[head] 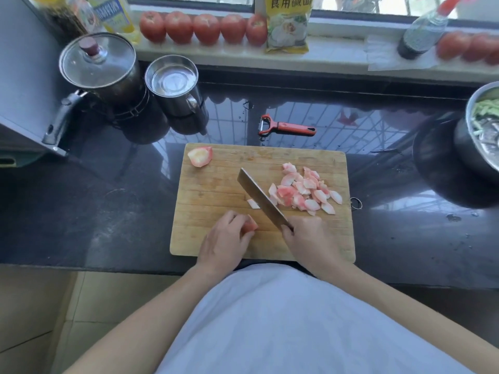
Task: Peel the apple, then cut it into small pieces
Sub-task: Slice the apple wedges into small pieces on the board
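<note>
the peeled pink-white apple chunk point(249, 226) sits near the front edge of the pale wooden cutting board point(216, 190), under the fingertips of the left hand point(225, 240), whose curled fingers grip it against the wood. just right of that hand, the right hand point(310, 238) is clenched around the handle of the broad steel cleaver point(260, 197), whose blade runs up and away between the two hands. one small cut sliver point(253, 204) lies just beyond the left hand's fingers, touching the blade's left side. past the blade, beyond the right hand, a heap of small pink apple pieces point(305, 190) reaches toward the board's right edge. bare board stretches beyond the left hand to a larger peeled apple piece point(200, 156) at the far left corner. farther off, a red-handled peeler point(286, 126) lies on the dark glossy countertop point(108, 211).
</note>
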The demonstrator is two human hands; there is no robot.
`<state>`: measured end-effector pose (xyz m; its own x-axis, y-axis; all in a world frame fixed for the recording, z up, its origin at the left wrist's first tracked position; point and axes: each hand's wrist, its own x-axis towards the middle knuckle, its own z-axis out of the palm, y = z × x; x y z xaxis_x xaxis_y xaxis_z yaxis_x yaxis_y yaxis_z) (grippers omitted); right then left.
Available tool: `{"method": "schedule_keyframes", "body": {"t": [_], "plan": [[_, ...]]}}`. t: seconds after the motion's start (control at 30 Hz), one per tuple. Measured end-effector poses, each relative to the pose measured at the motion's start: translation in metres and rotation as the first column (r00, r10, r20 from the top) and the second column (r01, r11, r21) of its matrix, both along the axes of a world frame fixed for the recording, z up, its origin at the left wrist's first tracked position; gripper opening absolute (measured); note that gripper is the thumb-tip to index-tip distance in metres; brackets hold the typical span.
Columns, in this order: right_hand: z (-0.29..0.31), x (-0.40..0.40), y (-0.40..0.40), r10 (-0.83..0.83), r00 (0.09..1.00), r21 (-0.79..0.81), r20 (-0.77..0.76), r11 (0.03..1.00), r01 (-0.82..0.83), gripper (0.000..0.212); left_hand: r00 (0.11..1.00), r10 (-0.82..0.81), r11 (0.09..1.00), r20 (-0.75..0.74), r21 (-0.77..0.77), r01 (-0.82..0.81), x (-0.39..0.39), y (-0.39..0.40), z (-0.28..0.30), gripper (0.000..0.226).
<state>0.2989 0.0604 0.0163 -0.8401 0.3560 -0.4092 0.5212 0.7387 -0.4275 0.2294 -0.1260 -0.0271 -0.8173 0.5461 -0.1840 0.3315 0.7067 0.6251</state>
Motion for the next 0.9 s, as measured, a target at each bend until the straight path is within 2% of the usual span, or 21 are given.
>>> {"method": "schedule_keyframes", "body": {"t": [0.13,0.3,0.37,0.47,0.57,0.7,0.77,0.9], "plan": [[-0.010,-0.004,-0.006,0.059,0.998,0.005,0.017,0.998,-0.060,0.029,1.000,-0.003,1.000,0.023,-0.003,0.003,-0.005,0.005,-0.008,0.005],[-0.010,0.001,0.015,-0.082,0.995,0.084,-0.057,0.993,0.087,0.021,0.993,0.064,0.997,0.100,0.038,-0.068,-0.003,0.012,-0.011,0.004],[-0.008,0.005,0.020,-0.083,0.993,0.078,-0.079,0.993,0.090,0.021,0.984,0.104,0.993,0.145,0.036,-0.110,-0.004,0.016,-0.010,0.004],[-0.004,0.017,0.020,-0.009,0.994,0.050,-0.109,0.999,0.014,0.028,0.953,0.201,0.979,0.227,-0.007,-0.205,-0.004,0.024,-0.004,0.009],[-0.002,0.032,0.015,0.089,0.991,0.058,-0.096,0.995,-0.084,0.030,0.867,0.358,0.934,0.347,-0.116,-0.339,-0.005,0.030,0.000,0.018],[-0.006,0.039,0.016,0.218,0.958,0.106,-0.186,0.974,-0.201,0.036,0.758,0.411,0.910,0.507,-0.175,-0.377,-0.006,0.039,-0.005,0.031],[-0.004,0.039,0.018,0.282,0.933,0.155,-0.223,0.955,-0.252,0.035,0.744,0.412,0.910,0.526,-0.200,-0.363,-0.007,0.042,-0.009,0.029],[-0.002,0.038,0.019,0.335,0.918,0.229,-0.211,0.930,-0.286,0.033,0.774,0.399,0.917,0.492,-0.233,-0.325,-0.007,0.043,-0.009,0.025]]}}
